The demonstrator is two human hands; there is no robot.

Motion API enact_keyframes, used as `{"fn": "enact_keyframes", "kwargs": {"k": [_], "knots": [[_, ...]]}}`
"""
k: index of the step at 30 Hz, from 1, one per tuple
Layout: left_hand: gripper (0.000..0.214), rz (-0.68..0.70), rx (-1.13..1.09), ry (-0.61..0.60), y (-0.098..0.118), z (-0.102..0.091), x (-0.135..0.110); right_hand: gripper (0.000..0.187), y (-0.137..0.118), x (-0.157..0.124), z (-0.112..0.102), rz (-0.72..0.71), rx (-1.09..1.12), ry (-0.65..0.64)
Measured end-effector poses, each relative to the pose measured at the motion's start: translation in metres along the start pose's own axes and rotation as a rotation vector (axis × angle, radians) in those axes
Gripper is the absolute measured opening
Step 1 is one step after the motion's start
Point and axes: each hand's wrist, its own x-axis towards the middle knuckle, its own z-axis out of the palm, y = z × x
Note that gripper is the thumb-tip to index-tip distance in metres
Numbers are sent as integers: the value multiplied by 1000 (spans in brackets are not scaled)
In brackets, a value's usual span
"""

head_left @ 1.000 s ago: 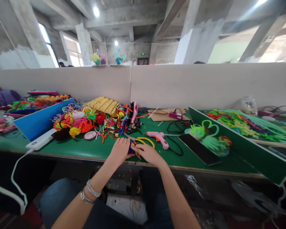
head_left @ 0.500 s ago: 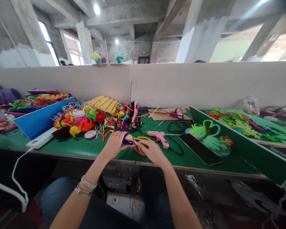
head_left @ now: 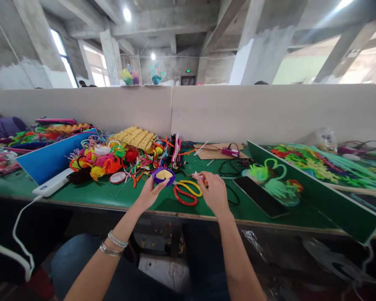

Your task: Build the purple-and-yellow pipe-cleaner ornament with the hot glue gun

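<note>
My left hand (head_left: 148, 193) pinches a small round piece with a purple fuzzy rim and a pale yellow inside (head_left: 163, 175), tilted toward me. My right hand (head_left: 215, 193) is closed over the pink hot glue gun (head_left: 196, 176). Only the gun's front end shows past my fingers; its body and handle are hidden. Between my hands lie scissors with one red and one yellow handle (head_left: 184, 202), their blades partly covered by the purple piece.
Left stands a heap of colourful pipe-cleaner pieces (head_left: 105, 161), a yellow egg tray (head_left: 134, 137) and a white power strip (head_left: 53, 182). To the right are a black phone (head_left: 258, 195), green fuzzy swans (head_left: 277, 184) and a dark green divider (head_left: 316, 192). A beige partition (head_left: 213, 110) runs behind.
My hands have parted. The left has drawn slightly back with the purple-rimmed piece, turning its yellow inside to view. The right has left the piece and the scissors and moved onto the glue gun.
</note>
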Motion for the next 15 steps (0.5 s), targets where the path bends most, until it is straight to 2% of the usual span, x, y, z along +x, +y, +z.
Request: {"fn": "enact_keyframes", "kwargs": {"k": [1,3,5,7,10,15], "knots": [[50,56,100,-14,0,0,0,28,7,0,4,47,-158,47],[52,238,407,-41,1,-2,-1,27,23,-1,12,90,-365,55],[52,419,678,-50,1,-3,-2,31,36,-3,18,103,-460,39],[52,540,844,-18,1,-4,-3,33,44,-5,21,139,-496,8],[51,626,951,47,2,-4,-4,38,47,-7,24,206,-529,-34],[51,668,997,97,0,-6,-3,49,47,-8,30,275,-559,-40]]}}
